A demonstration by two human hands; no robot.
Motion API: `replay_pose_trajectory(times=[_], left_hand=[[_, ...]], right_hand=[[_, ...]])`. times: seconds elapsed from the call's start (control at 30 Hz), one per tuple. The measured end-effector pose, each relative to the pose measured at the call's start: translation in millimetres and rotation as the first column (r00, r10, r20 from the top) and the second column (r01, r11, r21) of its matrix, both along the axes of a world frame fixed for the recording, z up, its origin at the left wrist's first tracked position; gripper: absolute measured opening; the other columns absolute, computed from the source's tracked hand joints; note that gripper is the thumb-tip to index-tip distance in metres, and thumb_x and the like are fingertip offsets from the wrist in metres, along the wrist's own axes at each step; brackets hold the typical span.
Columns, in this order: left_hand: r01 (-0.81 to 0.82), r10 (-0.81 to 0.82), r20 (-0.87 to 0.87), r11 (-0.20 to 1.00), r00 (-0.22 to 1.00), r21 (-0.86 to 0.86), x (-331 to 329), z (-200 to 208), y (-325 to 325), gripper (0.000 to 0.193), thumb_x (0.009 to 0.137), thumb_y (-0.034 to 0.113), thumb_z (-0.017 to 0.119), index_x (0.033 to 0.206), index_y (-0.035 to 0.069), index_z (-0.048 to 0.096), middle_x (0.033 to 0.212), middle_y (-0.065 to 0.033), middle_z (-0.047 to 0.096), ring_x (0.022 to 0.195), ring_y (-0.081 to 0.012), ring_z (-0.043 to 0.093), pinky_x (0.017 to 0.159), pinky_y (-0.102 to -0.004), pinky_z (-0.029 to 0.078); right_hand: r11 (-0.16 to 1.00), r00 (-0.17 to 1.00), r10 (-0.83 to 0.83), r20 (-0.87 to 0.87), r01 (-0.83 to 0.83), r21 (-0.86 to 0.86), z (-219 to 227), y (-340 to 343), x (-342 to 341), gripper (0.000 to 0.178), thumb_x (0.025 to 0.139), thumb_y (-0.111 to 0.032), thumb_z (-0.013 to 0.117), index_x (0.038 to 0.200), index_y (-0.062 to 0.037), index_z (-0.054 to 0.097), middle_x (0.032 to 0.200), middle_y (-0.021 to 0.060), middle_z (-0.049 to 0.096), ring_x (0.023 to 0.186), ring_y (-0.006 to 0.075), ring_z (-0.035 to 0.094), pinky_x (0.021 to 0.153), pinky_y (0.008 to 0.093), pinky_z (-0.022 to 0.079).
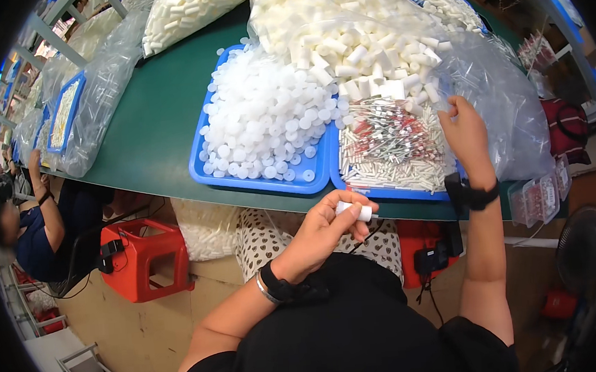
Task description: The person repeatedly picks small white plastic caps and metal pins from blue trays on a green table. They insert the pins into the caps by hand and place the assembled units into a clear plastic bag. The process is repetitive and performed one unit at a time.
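One white cylinder [356, 212] is pinched between the thumb and fingers of my left hand [328, 227], lying nearly sideways just in front of the near table edge. My right hand [465, 135] is over the right side of a blue tray [409, 193], its fingers bent and their tips near a heap of cream-white tubes [354, 55]; I cannot tell whether they hold anything. Below that heap, this tray carries thin white rods [383, 172] with red and silver slender pieces [399, 129] lying across them. Just beside it, to the left, a second tray [319, 167] is piled with translucent white discs [265, 116]. Both trays rest on the green table [146, 138], and a clear plastic bag [504, 113] lies beyond my right wrist.
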State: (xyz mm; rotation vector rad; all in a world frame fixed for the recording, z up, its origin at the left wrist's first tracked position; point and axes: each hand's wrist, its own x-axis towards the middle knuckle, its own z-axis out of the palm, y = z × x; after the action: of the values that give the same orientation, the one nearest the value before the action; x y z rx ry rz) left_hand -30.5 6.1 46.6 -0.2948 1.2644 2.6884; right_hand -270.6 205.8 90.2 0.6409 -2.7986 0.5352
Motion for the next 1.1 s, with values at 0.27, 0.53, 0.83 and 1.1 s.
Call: replay_pose_trajectory(times=[0.27, 0.53, 0.83, 1.1], left_hand=[[-0.099, 0.091, 0.048, 0.973, 0.995, 0.211, -5.5, -4.8, -9.9, 0.025, 0.102, 0.021, 0.053, 0.112, -0.002, 0.058, 0.082, -0.0050, 0.062, 0.072, -0.0109, 0.057, 0.069, -0.0229, 0.049], [-0.163, 0.164, -0.029, 0.985, 0.986, 0.048, -2.7, -9.8, -2.5, 0.019, 0.103, 0.017, 0.052, 0.116, 0.002, 0.053, 0.098, -0.0037, 0.060, 0.083, -0.0068, 0.058, 0.073, -0.0225, 0.049], [-0.159, 0.043, -0.277, 0.898, 0.960, -0.409, 7.8, -15.6, 4.2, 0.032, 0.095, 0.004, 0.056, 0.127, 0.005, 0.051, 0.132, -0.0055, 0.045, 0.104, -0.0119, 0.055, 0.091, -0.0256, 0.045], [-0.095, 0.026, -0.340, 0.978, 0.940, -0.188, 4.7, -20.5, 12.0, 0.049, 0.090, -0.003, 0.055, 0.138, 0.005, 0.047, 0.157, -0.0131, 0.029, 0.140, -0.0251, 0.039, 0.114, -0.0396, 0.033]], right_hand=[[0.734, 0.673, 0.678, 0.295, -0.599, -0.320, 26.7, -21.9, 132.3, 0.026, 0.082, -0.002, 0.069, 0.106, 0.0013, 0.061, 0.092, 0.0160, 0.063, 0.075, 0.0312, 0.064, 0.068, 0.0375, 0.052], [0.787, 0.737, 0.591, 0.328, -0.438, -0.434, -0.4, -34.2, 152.7, 0.028, 0.087, -0.005, 0.069, 0.112, 0.0028, 0.059, 0.092, 0.0165, 0.064, 0.076, 0.0307, 0.065, 0.066, 0.0369, 0.052], [0.664, 0.646, 0.724, 0.243, -0.557, -0.499, -15.5, -36.2, 154.4, 0.026, 0.086, 0.000, 0.064, 0.112, 0.0018, 0.058, 0.095, 0.0186, 0.065, 0.081, 0.0356, 0.066, 0.070, 0.0397, 0.052], [0.627, 0.652, 0.733, 0.196, -0.534, -0.567, -31.0, -45.1, 166.1, 0.027, 0.084, 0.006, 0.057, 0.110, 0.0017, 0.057, 0.097, 0.0214, 0.065, 0.085, 0.0404, 0.065, 0.069, 0.0434, 0.052]])
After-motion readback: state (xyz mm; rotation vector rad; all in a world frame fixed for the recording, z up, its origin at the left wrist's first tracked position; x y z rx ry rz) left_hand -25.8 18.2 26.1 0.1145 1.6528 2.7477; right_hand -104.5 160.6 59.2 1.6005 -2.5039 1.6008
